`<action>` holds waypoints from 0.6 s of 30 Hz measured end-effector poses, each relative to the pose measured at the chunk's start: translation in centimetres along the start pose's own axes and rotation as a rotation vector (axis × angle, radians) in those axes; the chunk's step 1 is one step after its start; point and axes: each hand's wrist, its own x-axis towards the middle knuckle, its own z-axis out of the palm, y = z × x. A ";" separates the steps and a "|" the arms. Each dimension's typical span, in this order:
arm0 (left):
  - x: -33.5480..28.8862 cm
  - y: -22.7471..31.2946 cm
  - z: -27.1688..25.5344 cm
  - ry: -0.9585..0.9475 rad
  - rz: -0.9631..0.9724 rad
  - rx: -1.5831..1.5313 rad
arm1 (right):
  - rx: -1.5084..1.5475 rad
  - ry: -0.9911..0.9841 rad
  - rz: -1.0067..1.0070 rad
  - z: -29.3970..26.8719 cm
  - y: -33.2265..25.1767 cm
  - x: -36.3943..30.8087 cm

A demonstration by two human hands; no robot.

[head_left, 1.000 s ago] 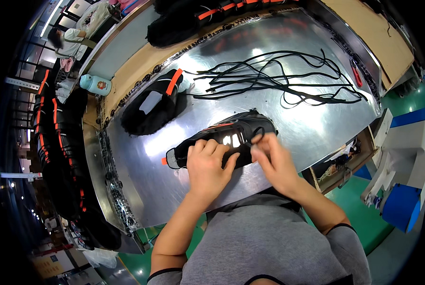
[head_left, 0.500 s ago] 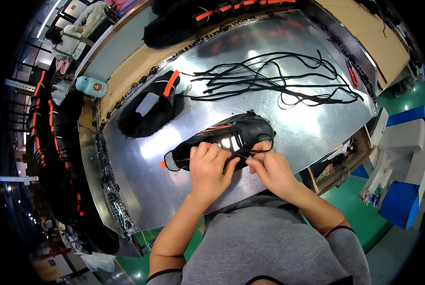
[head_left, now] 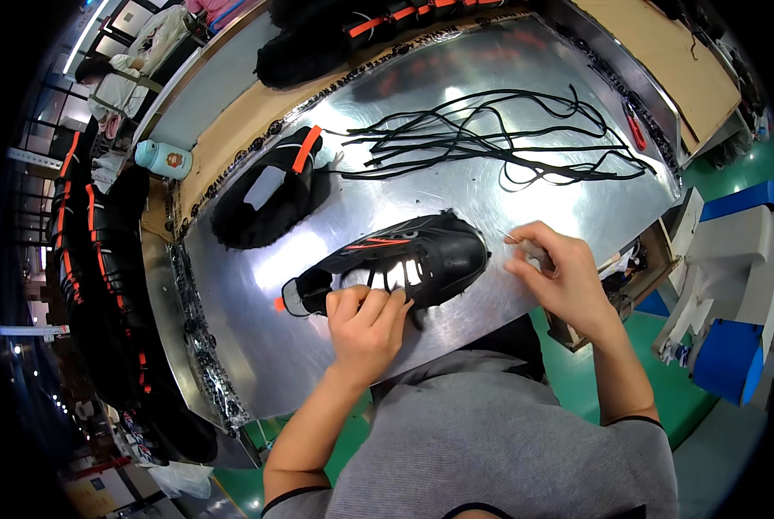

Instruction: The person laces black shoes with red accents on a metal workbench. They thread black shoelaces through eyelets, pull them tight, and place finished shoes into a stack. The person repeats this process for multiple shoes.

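Note:
A black shoe with orange stripes lies on the metal tabletop, its toe to the right and its orange heel tab to the left. My left hand is closed on the shoe's near side, fingers curled over the edge by the lace opening. A short bit of black lace hangs beside those fingertips. Off the toe, my right hand is raised with thumb and fingers nearly pinched round a thin metal tool, mostly hidden. Farther back on the left sits a second black shoe with an orange tab.
Long black laces lie tangled at the back of the metal tabletop. A red-handled tool is near the right rim. More black shoes line the far side and the left. A light-blue bottle stands at the left edge.
My right hand has left the lace area and moved right, past the toe. The left hand and the shoe have shifted slightly left, and the lace loop at the toe side is gone from view.

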 end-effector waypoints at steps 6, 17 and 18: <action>0.2 1.1 -0.8 0.033 0.131 0.112 | -0.359 0.142 -0.645 7.2 0.1 3.6; -0.6 0.9 -0.3 0.023 0.158 0.027 | 0.088 0.068 -0.210 8.6 0.7 3.7; -0.6 0.7 -0.3 0.005 0.145 -0.010 | 0.136 0.074 -0.199 8.6 0.3 3.6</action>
